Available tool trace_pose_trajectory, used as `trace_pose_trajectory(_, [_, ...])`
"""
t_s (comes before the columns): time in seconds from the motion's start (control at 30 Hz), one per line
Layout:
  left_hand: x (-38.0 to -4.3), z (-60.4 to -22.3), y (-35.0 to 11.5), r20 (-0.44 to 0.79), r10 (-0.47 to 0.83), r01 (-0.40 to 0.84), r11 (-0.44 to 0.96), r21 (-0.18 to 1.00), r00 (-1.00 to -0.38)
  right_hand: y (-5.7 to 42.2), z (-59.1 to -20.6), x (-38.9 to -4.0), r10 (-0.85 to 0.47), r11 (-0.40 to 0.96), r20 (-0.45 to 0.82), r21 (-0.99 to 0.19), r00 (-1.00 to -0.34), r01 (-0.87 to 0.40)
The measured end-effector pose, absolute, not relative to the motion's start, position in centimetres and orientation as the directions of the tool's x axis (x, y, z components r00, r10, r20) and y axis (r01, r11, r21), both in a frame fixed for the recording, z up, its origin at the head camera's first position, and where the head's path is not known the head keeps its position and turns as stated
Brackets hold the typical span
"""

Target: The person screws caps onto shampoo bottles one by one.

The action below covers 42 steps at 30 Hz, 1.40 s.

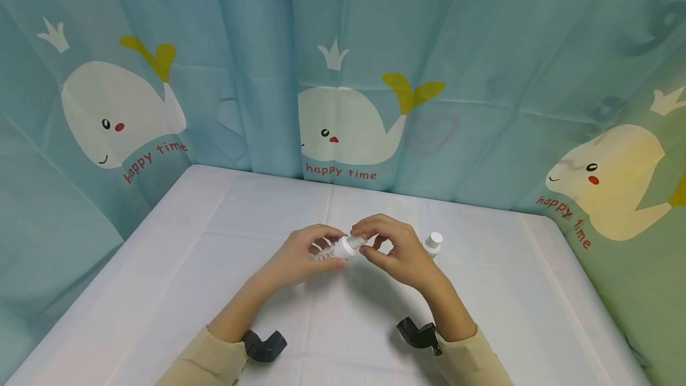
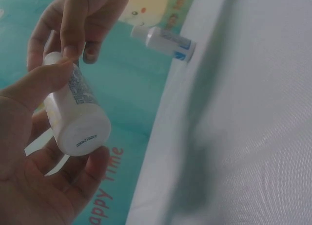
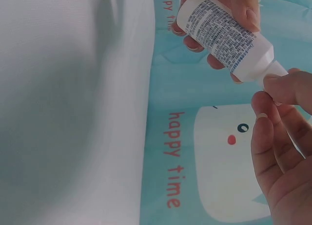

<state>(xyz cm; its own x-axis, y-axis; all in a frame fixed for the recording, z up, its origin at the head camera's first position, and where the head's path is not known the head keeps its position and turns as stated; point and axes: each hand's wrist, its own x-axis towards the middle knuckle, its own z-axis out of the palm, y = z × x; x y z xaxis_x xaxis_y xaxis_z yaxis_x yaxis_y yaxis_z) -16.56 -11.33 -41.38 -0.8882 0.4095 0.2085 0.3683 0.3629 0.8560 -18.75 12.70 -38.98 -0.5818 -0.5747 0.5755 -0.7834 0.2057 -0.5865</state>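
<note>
A small white bottle with a Dove label (image 1: 331, 251) is held tilted above the table in my left hand (image 1: 300, 257), whose fingers and thumb wrap its body. Dense small print covers one side of the bottle (image 3: 222, 36) in the right wrist view. Its round base faces the left wrist camera. My right hand (image 1: 395, 250) pinches the cap (image 1: 356, 242) at the bottle's top end between thumb and fingers. Behind the right hand stands a second white bottle (image 1: 432, 245), partly hidden in the head view. A blue mark shows on this upright bottle (image 2: 165, 42) in the left wrist view.
The table (image 1: 241, 213) has a white cover with fold lines. A blue-green curtain (image 1: 257, 76) with printed whales hangs along its back and sides. Black wrist devices (image 1: 265, 346) sit at both sleeve cuffs.
</note>
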Motion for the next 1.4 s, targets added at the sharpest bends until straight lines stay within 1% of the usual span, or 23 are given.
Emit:
trace_pose_trajectory(0.5, [-16.53, -41.25, -11.39, 0.217, 0.426, 0.386, 0.363, 0.848, -0.878, 12.55, -38.9, -18.72, -0.573, 0.228, 0.554, -0.6, -0.604, -0.767])
trace_pose_trajectory(0.9, [-16.53, -41.33, -11.33, 0.215, 0.433, 0.385, 0.354, 0.852, -0.876, 12.5, -38.9, -18.71, -0.589, 0.197, 0.56, -0.598, -0.582, -0.776])
trace_pose_trajectory(1.4, [-16.49, -41.27, -11.22, 0.223, 0.428, 0.39, 0.357, 0.849, -0.876, 12.49, -39.0, -18.72, -0.57, 0.215, 0.575, -0.585, -0.587, -0.782])
